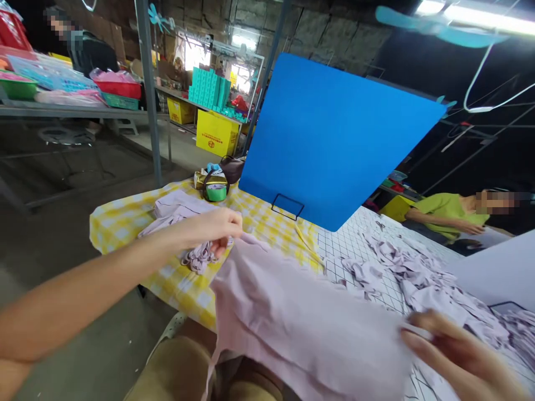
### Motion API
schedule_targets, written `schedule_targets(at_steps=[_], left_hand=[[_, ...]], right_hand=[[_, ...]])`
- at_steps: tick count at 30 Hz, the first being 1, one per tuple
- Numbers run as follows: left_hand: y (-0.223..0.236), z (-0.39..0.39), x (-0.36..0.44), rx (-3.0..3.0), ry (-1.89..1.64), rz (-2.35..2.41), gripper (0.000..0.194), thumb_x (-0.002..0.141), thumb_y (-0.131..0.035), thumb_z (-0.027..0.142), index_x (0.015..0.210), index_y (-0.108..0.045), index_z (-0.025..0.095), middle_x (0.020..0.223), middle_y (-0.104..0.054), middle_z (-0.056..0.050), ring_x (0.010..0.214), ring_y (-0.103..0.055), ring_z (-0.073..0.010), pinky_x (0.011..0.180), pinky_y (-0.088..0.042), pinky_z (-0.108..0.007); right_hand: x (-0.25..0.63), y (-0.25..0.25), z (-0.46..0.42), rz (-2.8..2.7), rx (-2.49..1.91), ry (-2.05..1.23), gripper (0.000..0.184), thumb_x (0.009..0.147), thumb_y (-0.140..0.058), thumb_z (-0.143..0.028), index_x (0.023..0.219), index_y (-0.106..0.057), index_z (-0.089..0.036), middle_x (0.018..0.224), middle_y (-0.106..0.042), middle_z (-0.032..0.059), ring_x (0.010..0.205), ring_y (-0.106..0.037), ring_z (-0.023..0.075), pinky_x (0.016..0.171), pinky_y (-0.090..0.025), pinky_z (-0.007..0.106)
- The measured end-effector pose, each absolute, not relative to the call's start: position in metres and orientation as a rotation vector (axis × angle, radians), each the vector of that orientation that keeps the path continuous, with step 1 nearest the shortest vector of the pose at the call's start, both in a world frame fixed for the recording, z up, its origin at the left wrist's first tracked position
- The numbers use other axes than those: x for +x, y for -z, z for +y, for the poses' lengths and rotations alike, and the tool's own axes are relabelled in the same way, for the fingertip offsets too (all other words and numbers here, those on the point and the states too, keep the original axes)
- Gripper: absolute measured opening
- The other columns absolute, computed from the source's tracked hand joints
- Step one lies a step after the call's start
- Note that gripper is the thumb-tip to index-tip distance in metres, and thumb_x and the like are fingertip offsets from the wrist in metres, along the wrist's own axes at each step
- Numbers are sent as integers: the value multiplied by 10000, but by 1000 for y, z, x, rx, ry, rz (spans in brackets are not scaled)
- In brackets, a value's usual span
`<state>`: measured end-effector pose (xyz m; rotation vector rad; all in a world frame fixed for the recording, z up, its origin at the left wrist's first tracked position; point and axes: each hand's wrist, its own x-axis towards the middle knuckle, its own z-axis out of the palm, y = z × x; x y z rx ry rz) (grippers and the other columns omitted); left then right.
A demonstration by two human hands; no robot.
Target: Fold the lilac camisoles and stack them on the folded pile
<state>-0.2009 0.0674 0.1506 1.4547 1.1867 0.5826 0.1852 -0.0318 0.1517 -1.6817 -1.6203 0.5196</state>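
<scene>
Because the lilac cloth (309, 312) looks light, limp and easily creased, it suits a pinch at opposite edges, where the left hand (219, 225) and right hand (457, 351) grasp it.

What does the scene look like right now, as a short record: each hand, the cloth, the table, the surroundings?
left hand: pinching one end of the mauve cloth
right hand: pinching the other end
mauve cloth: stretched between both hands, above the lap
table: yellow checked cover on left, white grid cover on right
on table: folded fabric, green tape roll, loose mauve pieces
behind: upright blue panel
co-worker: seated at right, lime top
</scene>
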Motion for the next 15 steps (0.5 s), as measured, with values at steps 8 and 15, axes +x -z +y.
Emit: schedule_targets(at_steps=[8,15], left_hand=[[-9,125,-141,1112,-493,1380,85,781,-476,237,774,-448,156,543,-491,47,380,-504,-81,390,-393,-175],[20,129,-142,1333,-649,1444,278,658,-537,51,912,-481,147,521,-456,94,412,-417,-65,431,-317,-168]], right_hand=[[154,-3,62,-1430,-1996,-658,334,550,-498,-552,567,-424,-227,486,-442,-22,492,-463,169,498,-376,303],[159,19,64,-1359,-2084,-408,406,668,-413,-471,931,-524,-183,701,-573,47,633,-540,229,590,-377,326]])
